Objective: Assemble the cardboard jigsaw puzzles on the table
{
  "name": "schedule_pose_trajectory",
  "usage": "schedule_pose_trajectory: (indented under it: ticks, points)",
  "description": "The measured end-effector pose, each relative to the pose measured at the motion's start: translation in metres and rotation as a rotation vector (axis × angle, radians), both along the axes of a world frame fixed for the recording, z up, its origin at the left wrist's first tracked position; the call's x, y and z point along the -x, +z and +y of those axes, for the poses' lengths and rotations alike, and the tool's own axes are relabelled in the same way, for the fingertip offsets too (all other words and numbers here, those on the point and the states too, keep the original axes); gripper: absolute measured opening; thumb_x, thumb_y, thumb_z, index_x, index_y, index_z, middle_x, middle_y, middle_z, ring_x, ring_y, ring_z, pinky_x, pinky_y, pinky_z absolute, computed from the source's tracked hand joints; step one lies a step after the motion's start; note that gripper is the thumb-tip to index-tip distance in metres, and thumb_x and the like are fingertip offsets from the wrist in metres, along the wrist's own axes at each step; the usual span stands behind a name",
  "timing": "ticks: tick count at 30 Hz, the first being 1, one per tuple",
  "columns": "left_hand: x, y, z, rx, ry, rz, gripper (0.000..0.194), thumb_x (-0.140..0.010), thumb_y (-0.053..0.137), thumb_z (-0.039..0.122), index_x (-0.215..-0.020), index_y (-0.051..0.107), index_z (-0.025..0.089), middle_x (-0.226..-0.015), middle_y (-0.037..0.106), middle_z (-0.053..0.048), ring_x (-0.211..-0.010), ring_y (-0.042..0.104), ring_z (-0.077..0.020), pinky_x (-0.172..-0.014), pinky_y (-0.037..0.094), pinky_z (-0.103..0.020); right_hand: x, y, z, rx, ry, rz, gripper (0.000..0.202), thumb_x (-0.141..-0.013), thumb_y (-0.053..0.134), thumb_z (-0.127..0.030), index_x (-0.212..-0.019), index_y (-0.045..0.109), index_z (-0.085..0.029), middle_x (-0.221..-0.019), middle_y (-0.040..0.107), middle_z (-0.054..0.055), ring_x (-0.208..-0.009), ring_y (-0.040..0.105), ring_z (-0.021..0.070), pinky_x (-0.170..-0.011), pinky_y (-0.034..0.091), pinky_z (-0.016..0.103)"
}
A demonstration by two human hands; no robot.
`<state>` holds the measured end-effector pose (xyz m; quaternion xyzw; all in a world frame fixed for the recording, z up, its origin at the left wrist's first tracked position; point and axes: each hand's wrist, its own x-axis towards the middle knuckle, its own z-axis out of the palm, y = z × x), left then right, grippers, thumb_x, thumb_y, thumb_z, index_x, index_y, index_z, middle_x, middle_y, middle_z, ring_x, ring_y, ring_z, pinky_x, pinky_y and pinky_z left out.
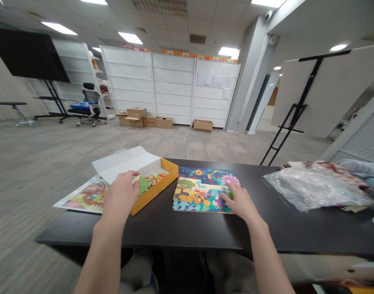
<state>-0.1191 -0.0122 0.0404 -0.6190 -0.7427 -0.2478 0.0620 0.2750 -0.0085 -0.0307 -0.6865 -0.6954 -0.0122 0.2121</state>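
Note:
My left hand (pixel 122 194) is over the near left side of a yellow-edged cardboard box (pixel 156 192). Its thumb and forefinger are a little apart, next to a green puzzle piece (pixel 143 185); the other fingers are mostly hidden. More colourful pieces (pixel 156 178) lie inside the box, whose white lid (pixel 125 161) is folded back. On the table to the right lies a bright jigsaw puzzle (pixel 191 196) with trees and animals, a pale area across its middle. Flat over its right part rests my right hand (pixel 238 201), fingers spread and touching the picture.
Under the box lid, a printed picture sheet (pixel 85 196) reaches past the left edge of the black table (pixel 187 232). Clear plastic bags with folded cloth (pixel 318 183) occupy the right side. Beyond the table stand a board on a black easel (pixel 297 110), cardboard boxes (pixel 137 118) and an office chair (pixel 88 102).

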Motion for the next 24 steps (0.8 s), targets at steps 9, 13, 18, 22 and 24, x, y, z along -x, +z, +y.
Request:
schedule_pose_trajectory:
  ticks: [9, 13, 18, 22, 24]
  points:
    - [-0.038, 0.014, -0.003, -0.397, -0.23, -0.123, 0.026, -0.093, 0.049, 0.027, -0.11, 0.068, 0.018, -0.124, 0.065, -0.012, -0.116, 0.061, -0.0294, -0.104, 0.047, -0.043, 0.004, 0.009, 0.0, 0.153, -0.068, -0.004, 0.048, -0.088, 0.065, -0.042, -0.13, 0.063, -0.019, -0.133, 0.063, 0.016, -0.117, 0.058, 0.0389, -0.095, 0.042, 0.045]
    - [-0.075, 0.009, -0.007, -0.147, -0.612, -0.182, 0.023, -0.097, 0.048, 0.027, -0.109, 0.066, 0.02, -0.111, 0.072, -0.008, -0.104, 0.067, -0.024, -0.094, 0.052, -0.038, 0.002, 0.01, 0.001, 0.142, -0.036, 0.091, 0.045, -0.083, 0.07, -0.043, -0.121, 0.065, -0.019, -0.119, 0.067, 0.014, -0.106, 0.063, 0.0325, -0.092, 0.044, 0.041]
    - [-0.12, -0.004, -0.017, 0.091, -0.854, -0.029, 0.021, -0.098, 0.051, 0.027, -0.11, 0.067, 0.019, -0.116, 0.07, -0.009, -0.111, 0.063, -0.0263, -0.099, 0.05, -0.042, -0.012, 0.003, -0.005, 0.077, 0.018, 0.101, 0.044, -0.081, 0.071, -0.045, -0.117, 0.068, -0.02, -0.118, 0.067, 0.014, -0.11, 0.062, 0.0315, -0.093, 0.044, 0.04]
    - [-0.15, -0.014, -0.021, 0.101, -0.909, 0.019, 0.021, -0.097, 0.051, 0.024, -0.112, 0.066, 0.02, -0.12, 0.067, -0.009, -0.118, 0.058, -0.0266, -0.105, 0.046, -0.043, -0.026, -0.005, -0.007, 0.052, -0.006, 0.07, 0.039, -0.079, 0.073, -0.046, -0.108, 0.072, -0.021, -0.115, 0.068, 0.014, -0.111, 0.061, 0.0332, -0.095, 0.043, 0.042]
    - [-0.166, -0.02, -0.024, 0.096, -0.927, 0.051, 0.022, -0.097, 0.053, 0.026, -0.114, 0.064, 0.019, -0.124, 0.064, -0.011, -0.122, 0.056, -0.0278, -0.107, 0.044, -0.045, -0.029, -0.005, -0.007, 0.059, 0.0, 0.091, 0.037, -0.075, 0.075, -0.046, -0.101, 0.071, -0.02, -0.11, 0.069, 0.014, -0.107, 0.062, 0.033, -0.093, 0.044, 0.042]
